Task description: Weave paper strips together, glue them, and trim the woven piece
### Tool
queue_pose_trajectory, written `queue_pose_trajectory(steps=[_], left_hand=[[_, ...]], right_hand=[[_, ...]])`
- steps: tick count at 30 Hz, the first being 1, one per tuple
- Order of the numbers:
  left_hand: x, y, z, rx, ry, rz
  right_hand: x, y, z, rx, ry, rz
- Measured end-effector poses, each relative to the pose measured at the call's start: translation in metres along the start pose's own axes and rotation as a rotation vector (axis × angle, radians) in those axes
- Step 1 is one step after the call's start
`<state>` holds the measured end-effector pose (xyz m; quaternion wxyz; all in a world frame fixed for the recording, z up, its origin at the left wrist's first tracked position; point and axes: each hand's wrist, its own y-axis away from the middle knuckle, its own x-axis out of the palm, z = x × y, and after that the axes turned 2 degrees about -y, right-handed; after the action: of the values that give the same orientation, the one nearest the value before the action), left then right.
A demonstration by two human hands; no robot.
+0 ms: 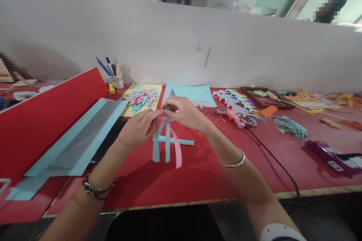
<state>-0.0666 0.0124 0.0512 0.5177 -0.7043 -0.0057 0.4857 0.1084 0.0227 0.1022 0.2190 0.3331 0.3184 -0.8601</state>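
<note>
My left hand [139,126] is closed, its fingers pinching a bunch of paper strips above the red tabletop [198,180]. My right hand [188,112] meets it, thumb and fingers pressed together at the top of the same strips. Two light blue strips [167,147] and a curved pink strip [177,151] hang down below the fingers. A grey pointed tip [172,92] rises behind my right hand; what it belongs to is hidden. Behind the hanging strips a loose blue strip [183,142] lies flat on the table.
Left are a red board [56,109], folded blue paper [93,135], a dark flat device [109,141] and a pen cup [115,80]. Paper scraps [143,98] and blue sheets [192,92] lie behind. Right are a pink glue gun [233,116] with its cable and a purple power strip [330,156].
</note>
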Motion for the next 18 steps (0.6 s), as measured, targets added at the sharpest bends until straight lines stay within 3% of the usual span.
queue_pose_trajectory(steps=[6, 18], left_hand=[[-0.004, -0.004, -0.001, -0.131, 0.145, 0.042], [-0.008, -0.011, -0.008, -0.169, 0.210, 0.069]], right_hand=[[-0.012, 0.004, 0.001, 0.064, -0.134, 0.086], [-0.010, 0.004, 0.004, -0.004, -0.025, -0.085]])
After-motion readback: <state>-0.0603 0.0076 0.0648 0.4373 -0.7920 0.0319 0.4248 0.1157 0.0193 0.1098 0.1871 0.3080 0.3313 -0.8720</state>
